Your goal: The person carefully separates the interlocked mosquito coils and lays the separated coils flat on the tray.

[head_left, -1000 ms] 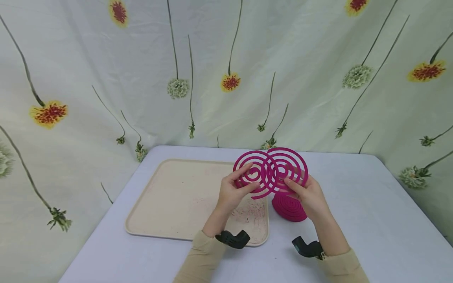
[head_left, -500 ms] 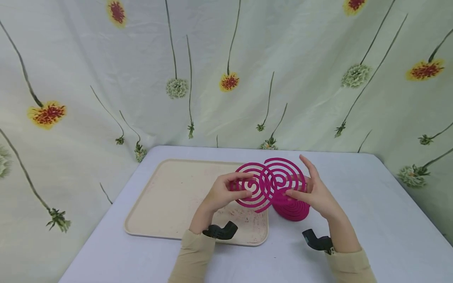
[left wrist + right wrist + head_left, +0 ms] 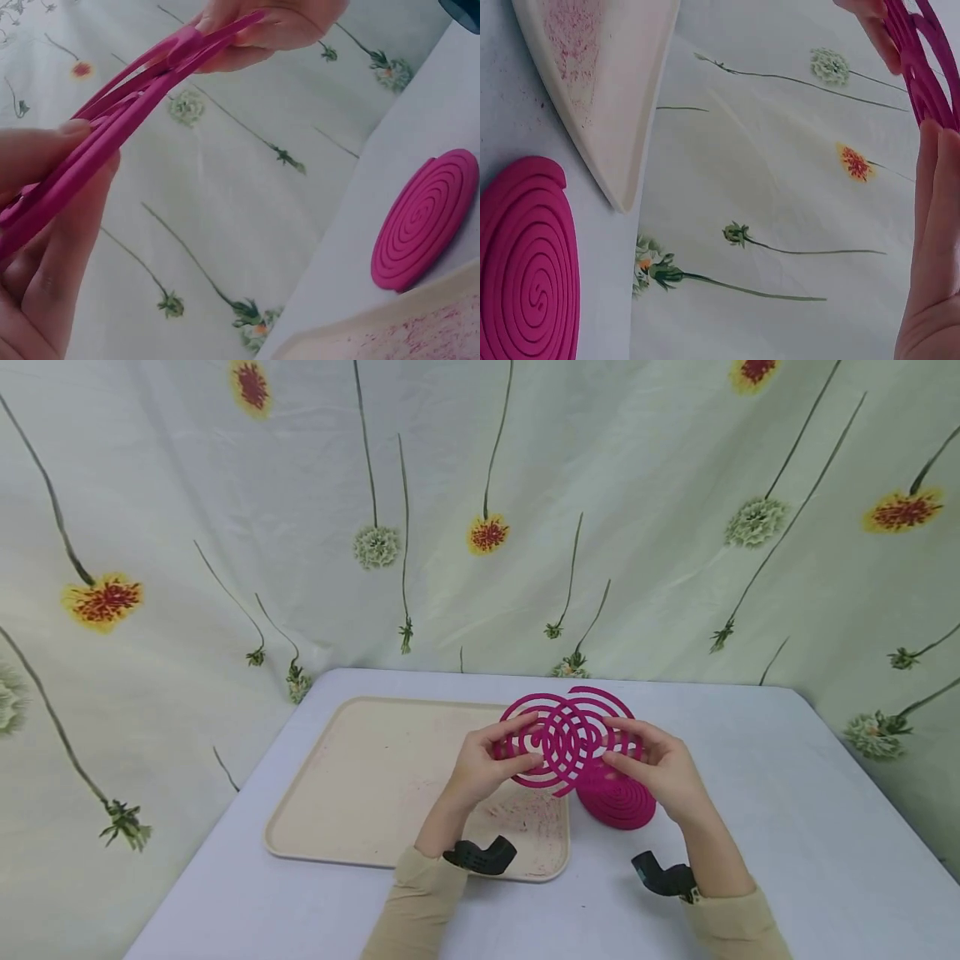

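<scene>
Tray (image 3: 405, 768), beige and pink-speckled, is set on the white table (image 3: 757, 760). Held up, one pink spiral (image 3: 536, 740) is pinched by the left hand (image 3: 478, 770) and overlapped by a second spiral (image 3: 592, 739). Just beside the tray, a wound disc (image 3: 618, 803) is laid; the second spiral is gripped by the right hand (image 3: 667, 770).

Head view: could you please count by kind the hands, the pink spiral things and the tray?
Hands: 2, left hand and right hand
Held pink spirals: 2, left spiral and right spiral
Wound pink bundle: 1, layers not countable
Beige tray: 1
Total: 6
</scene>
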`<state>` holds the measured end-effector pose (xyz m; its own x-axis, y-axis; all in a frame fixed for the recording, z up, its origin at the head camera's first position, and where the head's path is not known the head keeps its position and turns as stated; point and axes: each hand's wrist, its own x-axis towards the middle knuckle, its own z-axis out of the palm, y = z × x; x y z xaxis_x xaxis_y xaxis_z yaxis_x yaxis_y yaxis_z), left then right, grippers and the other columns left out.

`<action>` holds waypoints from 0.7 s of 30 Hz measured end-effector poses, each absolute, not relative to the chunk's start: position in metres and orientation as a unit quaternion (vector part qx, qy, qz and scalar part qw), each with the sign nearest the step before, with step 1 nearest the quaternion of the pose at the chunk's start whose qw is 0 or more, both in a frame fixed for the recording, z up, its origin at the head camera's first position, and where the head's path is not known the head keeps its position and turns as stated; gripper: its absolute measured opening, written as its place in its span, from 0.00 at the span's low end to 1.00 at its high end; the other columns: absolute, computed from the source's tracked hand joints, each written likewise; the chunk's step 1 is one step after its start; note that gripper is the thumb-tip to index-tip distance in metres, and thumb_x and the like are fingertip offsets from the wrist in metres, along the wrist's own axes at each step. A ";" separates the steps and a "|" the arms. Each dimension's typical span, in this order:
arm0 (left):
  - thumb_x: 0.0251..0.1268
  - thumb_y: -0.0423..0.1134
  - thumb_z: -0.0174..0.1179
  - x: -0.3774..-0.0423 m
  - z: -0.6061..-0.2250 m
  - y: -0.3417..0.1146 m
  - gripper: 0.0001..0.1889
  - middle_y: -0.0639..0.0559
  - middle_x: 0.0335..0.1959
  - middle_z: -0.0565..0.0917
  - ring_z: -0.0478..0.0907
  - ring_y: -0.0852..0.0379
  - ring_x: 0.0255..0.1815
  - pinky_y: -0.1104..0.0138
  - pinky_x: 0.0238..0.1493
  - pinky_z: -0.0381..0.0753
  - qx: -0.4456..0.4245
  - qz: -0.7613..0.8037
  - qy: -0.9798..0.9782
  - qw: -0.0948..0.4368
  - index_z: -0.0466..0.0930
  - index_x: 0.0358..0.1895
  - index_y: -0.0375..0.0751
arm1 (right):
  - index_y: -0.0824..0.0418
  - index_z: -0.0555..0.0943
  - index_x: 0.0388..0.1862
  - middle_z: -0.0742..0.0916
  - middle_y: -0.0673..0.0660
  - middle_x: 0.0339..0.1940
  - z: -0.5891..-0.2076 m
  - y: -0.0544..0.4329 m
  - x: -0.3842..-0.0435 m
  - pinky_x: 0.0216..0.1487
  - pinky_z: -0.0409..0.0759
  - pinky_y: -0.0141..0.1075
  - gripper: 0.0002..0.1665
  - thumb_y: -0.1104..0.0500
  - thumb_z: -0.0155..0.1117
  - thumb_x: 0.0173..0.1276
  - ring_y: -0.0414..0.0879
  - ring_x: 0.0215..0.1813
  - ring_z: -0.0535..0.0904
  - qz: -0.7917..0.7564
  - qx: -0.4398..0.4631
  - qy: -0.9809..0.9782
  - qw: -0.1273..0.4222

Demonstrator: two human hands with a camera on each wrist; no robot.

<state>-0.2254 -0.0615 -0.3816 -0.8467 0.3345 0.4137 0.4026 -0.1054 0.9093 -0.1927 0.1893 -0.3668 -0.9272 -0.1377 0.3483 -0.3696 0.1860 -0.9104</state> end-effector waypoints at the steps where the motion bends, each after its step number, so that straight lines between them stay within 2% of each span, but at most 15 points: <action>1: 0.54 0.27 0.66 -0.225 -0.382 -0.058 0.26 0.40 0.52 0.80 0.81 0.50 0.47 0.60 0.44 0.81 -0.264 -0.696 -0.667 0.039 0.74 0.60 0.34 | 0.66 0.73 0.59 0.77 0.58 0.41 -0.368 0.187 -0.193 0.34 0.83 0.33 0.27 0.65 0.67 0.60 0.45 0.34 0.79 0.627 0.165 -0.755 0.102; 6: 0.54 0.25 0.65 -0.222 -0.381 -0.045 0.27 0.38 0.51 0.80 0.81 0.49 0.47 0.63 0.44 0.81 -0.216 -0.729 -0.642 0.100 0.74 0.60 0.35 | 0.64 0.72 0.58 0.77 0.59 0.41 -0.379 0.177 -0.200 0.34 0.83 0.34 0.27 0.64 0.67 0.60 0.45 0.36 0.82 0.698 0.178 -0.678 0.144; 10: 0.58 0.24 0.61 -0.219 -0.378 -0.042 0.26 0.34 0.54 0.77 0.79 0.45 0.49 0.63 0.45 0.81 -0.222 -0.722 -0.646 0.108 0.71 0.62 0.32 | 0.64 0.71 0.57 0.77 0.59 0.41 -0.387 0.177 -0.206 0.35 0.83 0.34 0.26 0.65 0.67 0.60 0.44 0.39 0.81 0.716 0.195 -0.655 0.145; 12: 0.59 0.23 0.60 -0.220 -0.377 -0.045 0.25 0.34 0.53 0.77 0.80 0.45 0.48 0.63 0.45 0.81 -0.239 -0.710 -0.655 0.094 0.71 0.62 0.30 | 0.65 0.70 0.56 0.76 0.58 0.40 -0.380 0.180 -0.201 0.36 0.83 0.33 0.26 0.65 0.67 0.60 0.42 0.38 0.79 0.686 0.192 -0.691 0.123; 15: 0.58 0.22 0.59 -0.221 -0.377 -0.054 0.24 0.33 0.52 0.78 0.81 0.50 0.44 0.62 0.44 0.81 -0.278 -0.696 -0.661 0.046 0.71 0.60 0.28 | 0.66 0.70 0.54 0.76 0.58 0.43 -0.372 0.190 -0.196 0.36 0.82 0.32 0.23 0.68 0.65 0.60 0.42 0.39 0.77 0.630 0.219 -0.742 0.069; 21: 0.57 0.26 0.62 -0.224 -0.379 -0.069 0.22 0.38 0.48 0.80 0.80 0.57 0.37 0.62 0.39 0.83 -0.371 -0.636 -0.675 -0.050 0.75 0.57 0.32 | 0.68 0.73 0.51 0.77 0.65 0.49 -0.369 0.203 -0.195 0.38 0.84 0.40 0.19 0.71 0.64 0.60 0.46 0.45 0.79 0.594 0.279 -0.754 -0.033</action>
<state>-0.2242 -0.0690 -0.3788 -0.7196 0.5647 0.4041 0.4371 -0.0838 0.8955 -0.1949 0.2033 -0.3687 -0.8427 -0.4589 0.2814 -0.3815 0.1402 -0.9137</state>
